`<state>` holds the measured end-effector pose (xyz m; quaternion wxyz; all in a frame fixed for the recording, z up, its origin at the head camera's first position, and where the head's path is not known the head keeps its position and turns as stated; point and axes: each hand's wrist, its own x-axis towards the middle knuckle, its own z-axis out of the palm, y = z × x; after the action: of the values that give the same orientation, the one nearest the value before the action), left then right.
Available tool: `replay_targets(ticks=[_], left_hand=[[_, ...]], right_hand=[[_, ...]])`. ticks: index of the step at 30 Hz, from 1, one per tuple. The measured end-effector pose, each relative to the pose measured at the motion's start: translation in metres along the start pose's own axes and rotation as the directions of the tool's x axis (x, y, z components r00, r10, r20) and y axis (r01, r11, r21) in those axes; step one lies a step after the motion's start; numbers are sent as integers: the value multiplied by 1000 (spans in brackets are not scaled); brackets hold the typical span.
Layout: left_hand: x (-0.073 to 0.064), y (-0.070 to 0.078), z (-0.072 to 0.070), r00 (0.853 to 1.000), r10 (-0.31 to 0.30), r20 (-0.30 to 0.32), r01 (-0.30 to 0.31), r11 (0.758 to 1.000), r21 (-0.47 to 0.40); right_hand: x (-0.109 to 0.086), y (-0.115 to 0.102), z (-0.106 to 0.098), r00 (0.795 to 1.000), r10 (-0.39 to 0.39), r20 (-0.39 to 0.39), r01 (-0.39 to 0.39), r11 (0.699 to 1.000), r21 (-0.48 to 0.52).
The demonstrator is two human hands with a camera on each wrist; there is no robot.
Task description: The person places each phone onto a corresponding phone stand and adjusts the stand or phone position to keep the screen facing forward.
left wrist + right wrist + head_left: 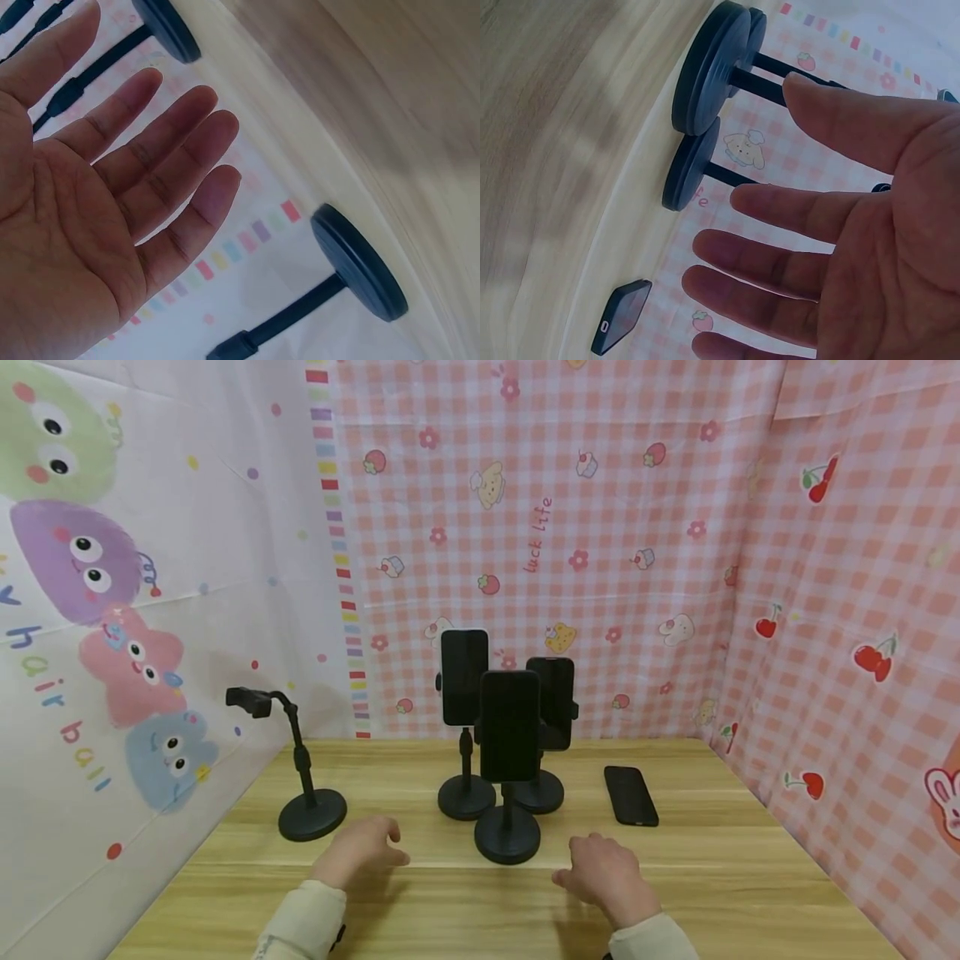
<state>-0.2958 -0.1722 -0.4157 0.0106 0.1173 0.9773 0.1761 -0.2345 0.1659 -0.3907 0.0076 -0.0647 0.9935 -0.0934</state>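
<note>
The front phone stand (507, 845) rose upright from the wood-grain table (450, 914), its thick black disc base bearing a slim round post; at its top the front phone (510, 727), a smooth black slab with rounded corners, stood in portrait. Behind the front phone stand and to its left, the rear-left phone stand (467, 800) held the rear-left phone (465, 677) upright. Behind the front phone stand and to its right, the rear-right phone stand (551, 793) carried the rear-right phone (558, 703), partly hidden by the front phone. Well to the left of the front phone stand, the gooseneck phone stand (312, 816) showed the same round base, a stepped post and a curved neck ending in a dark clamp. To the right of the front phone stand and slightly behind it, the loose phone (631, 796) lay flat, a dark, smooth rectangle.

The left hand (367, 847) hung left of the front phone stand, nearest the gooseneck phone stand; it was released, its fingers spread and softly bent. The right hand (600, 870) hung right of the front phone stand and nearer the person, likewise released, thumb apart from loosely stretched fingers. Beyond the front phone stand, creased pink-and-white gingham cloth (540, 527) bore printed strawberries and flowers.
</note>
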Motion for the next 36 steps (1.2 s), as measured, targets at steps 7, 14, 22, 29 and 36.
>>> replay_targets(ticks=[7,14,22,29,36], left_hand=[[0,-13,-5,999,-37,25,37,999,-9],[-2,-28,-15,998,-67,15,67,998,9],[0,-48,-27,995,-101,1,101,995,25],[2,-68,-38,995,-89,-34,90,996,5],[2,-84,-51,993,-108,-56,107,994,-16]], right_hand=[[-2,2,0,1000,3,21,-4,1000,17],[-2,3,1,999,21,31,-22,1000,10],[-2,4,2,1000,23,21,-23,1000,1],[-1,4,2,999,27,20,-27,1000,0],[0,4,3,998,43,45,-43,999,9]])
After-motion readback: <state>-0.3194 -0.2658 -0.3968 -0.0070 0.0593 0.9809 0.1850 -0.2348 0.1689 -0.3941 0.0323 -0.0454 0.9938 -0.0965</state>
